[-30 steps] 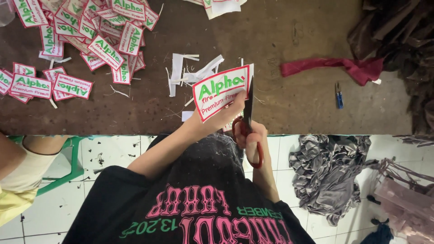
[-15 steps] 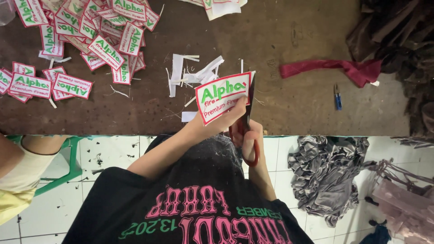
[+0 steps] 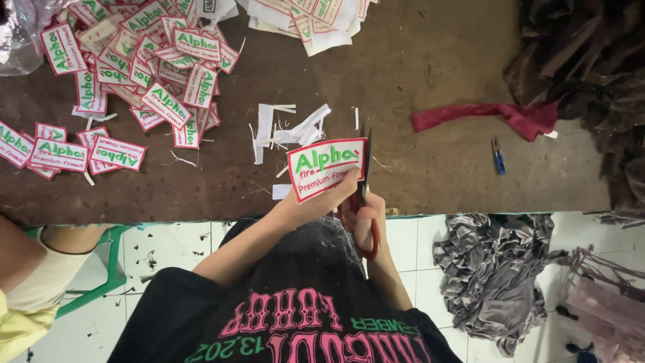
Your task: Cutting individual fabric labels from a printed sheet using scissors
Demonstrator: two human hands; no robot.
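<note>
My left hand pinches a white label with a red border and green lettering, held just above the brown table near its front edge. My right hand grips red-handled scissors. Their dark blades point away from me and lie along the label's right edge. White paper scraps lie on the table just beyond the label.
A heap of cut labels covers the far left, with uncut sheets at the top. To the right lie a red cloth strip, a small blue clipper and dark fabric. Another person's limb and a green stool are at left; grey cloth is on the floor.
The label and both hands sit a little closer to the table's front edge, and the whole view has shifted with them. The scissors stay along the label's right side.
</note>
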